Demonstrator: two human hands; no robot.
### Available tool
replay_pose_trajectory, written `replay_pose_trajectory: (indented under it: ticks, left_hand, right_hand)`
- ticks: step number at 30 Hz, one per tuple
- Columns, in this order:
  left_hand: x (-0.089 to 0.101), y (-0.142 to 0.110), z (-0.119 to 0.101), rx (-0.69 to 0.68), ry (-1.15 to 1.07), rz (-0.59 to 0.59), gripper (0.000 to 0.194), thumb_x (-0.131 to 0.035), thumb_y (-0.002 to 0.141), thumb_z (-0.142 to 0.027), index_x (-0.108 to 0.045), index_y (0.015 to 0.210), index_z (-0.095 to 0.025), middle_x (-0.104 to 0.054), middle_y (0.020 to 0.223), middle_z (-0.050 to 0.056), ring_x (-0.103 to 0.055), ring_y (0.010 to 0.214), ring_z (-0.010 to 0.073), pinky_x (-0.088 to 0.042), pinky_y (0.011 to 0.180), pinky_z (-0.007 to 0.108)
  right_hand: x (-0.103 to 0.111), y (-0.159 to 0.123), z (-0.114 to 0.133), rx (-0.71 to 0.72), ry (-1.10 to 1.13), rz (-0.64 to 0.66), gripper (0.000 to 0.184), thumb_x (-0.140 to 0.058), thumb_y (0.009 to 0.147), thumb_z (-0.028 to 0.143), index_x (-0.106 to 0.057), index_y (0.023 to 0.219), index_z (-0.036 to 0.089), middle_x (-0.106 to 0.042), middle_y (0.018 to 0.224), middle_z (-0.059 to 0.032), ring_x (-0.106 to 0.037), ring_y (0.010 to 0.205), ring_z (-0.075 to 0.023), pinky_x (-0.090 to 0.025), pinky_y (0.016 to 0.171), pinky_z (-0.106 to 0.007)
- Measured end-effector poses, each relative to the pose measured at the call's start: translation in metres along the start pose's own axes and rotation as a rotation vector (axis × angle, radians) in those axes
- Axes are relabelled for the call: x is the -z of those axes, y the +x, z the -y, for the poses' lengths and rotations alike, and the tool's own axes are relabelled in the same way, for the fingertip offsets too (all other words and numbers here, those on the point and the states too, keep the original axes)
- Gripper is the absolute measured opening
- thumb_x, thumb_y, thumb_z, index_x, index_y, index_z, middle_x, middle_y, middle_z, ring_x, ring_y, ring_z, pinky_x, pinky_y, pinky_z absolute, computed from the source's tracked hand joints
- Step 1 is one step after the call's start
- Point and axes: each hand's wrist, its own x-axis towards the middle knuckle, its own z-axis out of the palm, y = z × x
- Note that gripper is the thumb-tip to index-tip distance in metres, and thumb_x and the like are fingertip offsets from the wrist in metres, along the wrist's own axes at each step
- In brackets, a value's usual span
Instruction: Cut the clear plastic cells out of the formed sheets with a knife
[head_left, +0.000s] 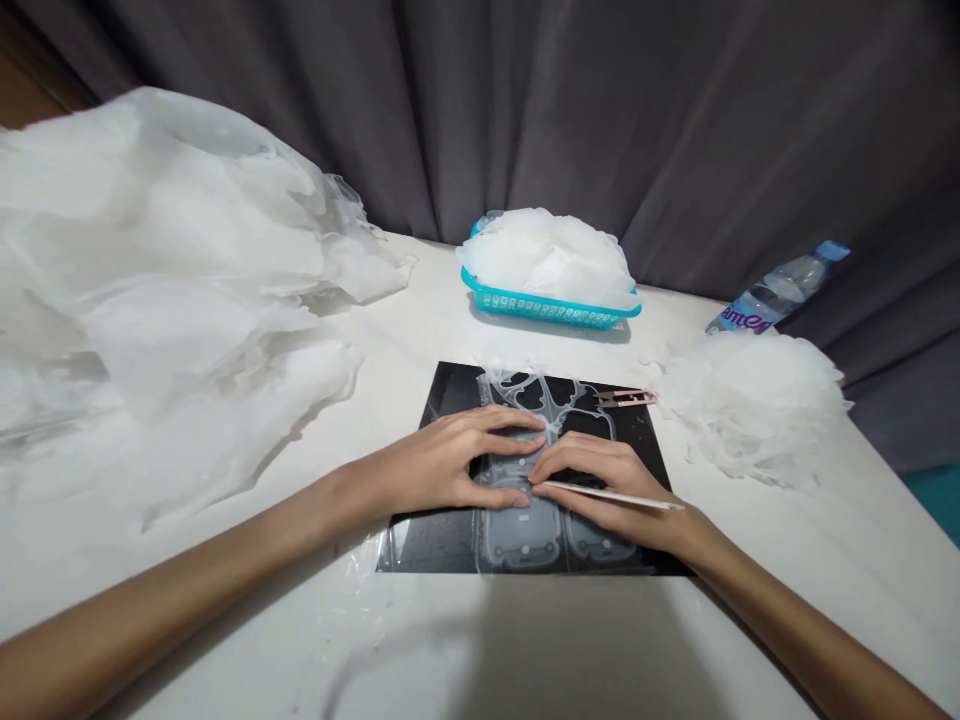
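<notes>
A clear plastic sheet with moulded shapes [525, 525] lies on a black mat [427, 540] in front of me. My left hand [450, 465] presses flat on the sheet, fingers stretched to the right. My right hand [600, 480] rests beside it, fingertips touching the sheet, and grips a thin white stick [622, 496] that points off to the right. Small pink snips [626, 398] lie on the mat's far right corner.
A turquoise basket [547, 308] heaped with white film pieces stands at the back. A big pile of translucent plastic [165, 290] fills the left. A smaller white heap [750, 405] and a lying water bottle [780, 292] are at right. A grey curtain hangs behind.
</notes>
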Motion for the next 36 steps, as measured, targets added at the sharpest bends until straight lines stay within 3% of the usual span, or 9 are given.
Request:
replay_pose_trajectory:
  ticks: [9, 20, 27, 36]
  left_hand:
    - [-0.001, 0.000, 0.003, 0.000, 0.015, 0.020, 0.056, -0.069, 0.096, -0.057, -0.065, 0.145, -0.033, -0.052, 0.162, 0.004, -0.051, 0.147, 0.0297, -0.039, 0.124, 0.040]
    - [-0.001, 0.001, 0.002, -0.003, 0.000, 0.016, 0.051, -0.072, 0.095, -0.054, -0.068, 0.142, -0.034, -0.053, 0.161, 0.004, -0.051, 0.147, 0.0302, -0.039, 0.123, 0.042]
    - [-0.001, 0.000, 0.002, 0.038, 0.036, 0.045, 0.062, -0.070, 0.096, -0.057, -0.058, 0.152, -0.035, -0.048, 0.165, 0.004, -0.048, 0.150, 0.0284, -0.038, 0.125, 0.041]
    - [-0.002, -0.001, 0.002, 0.038, 0.029, 0.034, 0.063, -0.070, 0.096, -0.057, -0.056, 0.154, -0.036, -0.047, 0.165, 0.003, -0.049, 0.149, 0.0277, -0.039, 0.124, 0.041]
  right_hand:
    - [-0.001, 0.001, 0.001, 0.080, -0.054, 0.009, 0.011, -0.063, 0.104, 0.018, -0.070, 0.111, 0.022, -0.076, 0.109, -0.0045, -0.070, 0.109, -0.0195, -0.056, 0.099, -0.035]
    - [-0.004, 0.005, 0.004, 0.160, -0.107, 0.022, 0.010, -0.062, 0.104, 0.016, -0.067, 0.112, 0.019, -0.075, 0.108, -0.0065, -0.070, 0.105, -0.0189, -0.055, 0.100, -0.036]
    - [0.004, -0.004, 0.006, 0.126, -0.233, 0.029, 0.011, -0.059, 0.104, 0.015, -0.066, 0.112, 0.018, -0.075, 0.105, -0.0070, -0.069, 0.100, -0.0200, -0.057, 0.090, -0.035]
    - [0.006, -0.010, 0.002, 0.208, -0.319, 0.028, 0.012, -0.058, 0.104, 0.011, -0.065, 0.111, 0.016, -0.076, 0.107, -0.0102, -0.072, 0.103, -0.0212, -0.059, 0.089, -0.033]
